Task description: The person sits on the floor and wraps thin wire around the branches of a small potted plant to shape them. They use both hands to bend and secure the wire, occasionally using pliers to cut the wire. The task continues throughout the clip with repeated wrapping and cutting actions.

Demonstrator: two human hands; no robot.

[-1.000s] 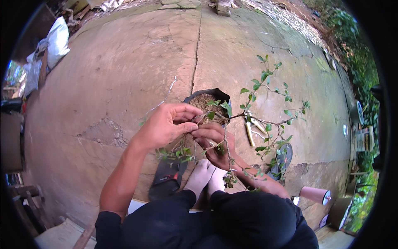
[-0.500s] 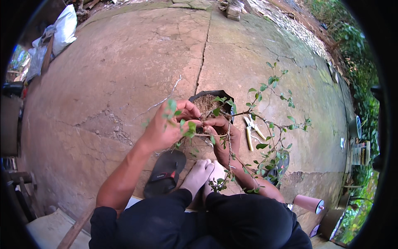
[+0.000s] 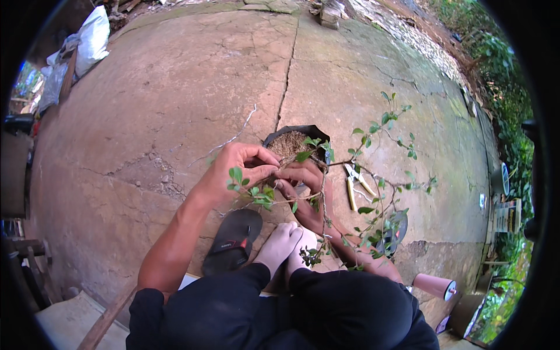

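Observation:
A small leafy potted tree spreads its thin branches to the right and toward me. Its black pot, filled with grainy brown soil, stands on the concrete just beyond my hands. My left hand pinches at a thin branch by the pot's near left side, thumb and forefinger together. Right against it, my right hand has its fingers closed on the same spot, with its forearm behind the foliage. Anything small between the fingertips is hidden. A pale thin wire reaches out beyond my left hand.
Pliers with cream handles lie right of the pot. A black sandal rests left of my feet; another sandal is partly behind leaves. A pink tumbler lies at the lower right. White sacks stand far left.
My left hand has shifted slightly left, and the leaves near it have swung lower and come into sharper view. The right-hand branches have moved a little. Both hands stay together at the branch.

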